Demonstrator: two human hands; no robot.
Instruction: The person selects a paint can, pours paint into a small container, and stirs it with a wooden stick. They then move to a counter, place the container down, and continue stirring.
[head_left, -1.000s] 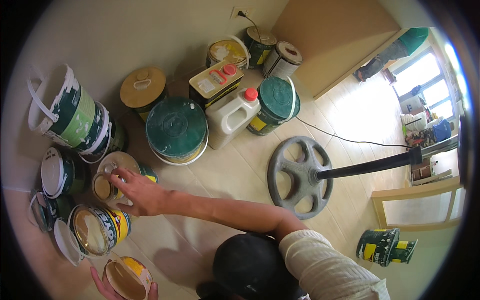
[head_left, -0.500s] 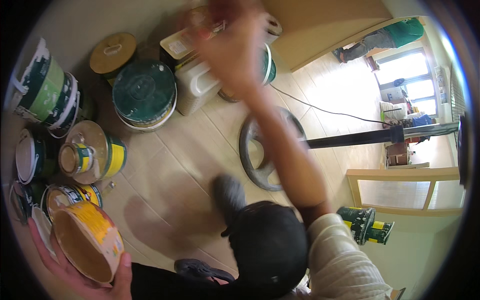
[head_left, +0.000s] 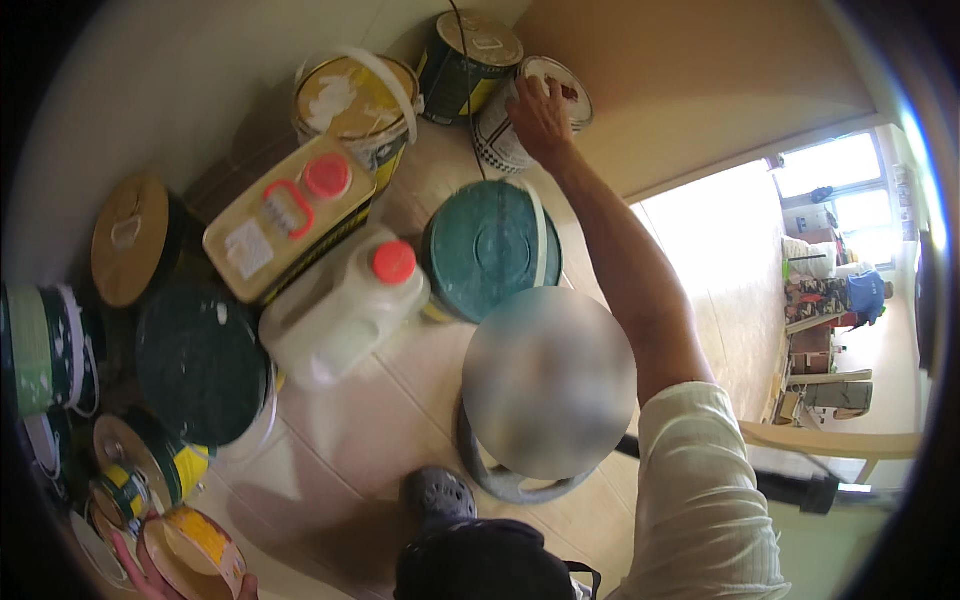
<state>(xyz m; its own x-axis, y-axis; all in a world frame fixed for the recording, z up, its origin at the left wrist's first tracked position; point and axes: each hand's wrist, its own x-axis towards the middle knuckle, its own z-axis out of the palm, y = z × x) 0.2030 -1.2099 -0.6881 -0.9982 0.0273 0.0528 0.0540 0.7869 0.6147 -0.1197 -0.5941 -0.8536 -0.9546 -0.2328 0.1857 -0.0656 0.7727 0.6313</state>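
Observation:
At the lower left my left hand [head_left: 140, 565] is closed around a yellow-and-orange tub [head_left: 205, 537], tilted with its pale inside showing. My right arm stretches far forward. My right hand [head_left: 541, 122] is over the top of a white paint can [head_left: 500, 130] by the wooden panel, its fingers apart. Beside those fingers a dark red-brown patch [head_left: 568, 92] shows on the can's top; what it is I cannot make out. Small paint tins, one with a yellow-and-green label [head_left: 122, 497], stand close to my left hand.
Around me are a green-lidded bucket [head_left: 485, 250], a white jug with a red cap [head_left: 335, 310], a rectangular canister [head_left: 285, 220], a dark bucket [head_left: 200, 365] and a handled pail [head_left: 350, 95]. A grey round base [head_left: 530, 490] stands near my shoe [head_left: 437, 495]. A thin cable [head_left: 468, 90] hangs down.
The view has shifted toward the wooden panel and the far cans. My right hand, a blur in mid-air before, is now at the white can's top. My left hand still holds the tub.

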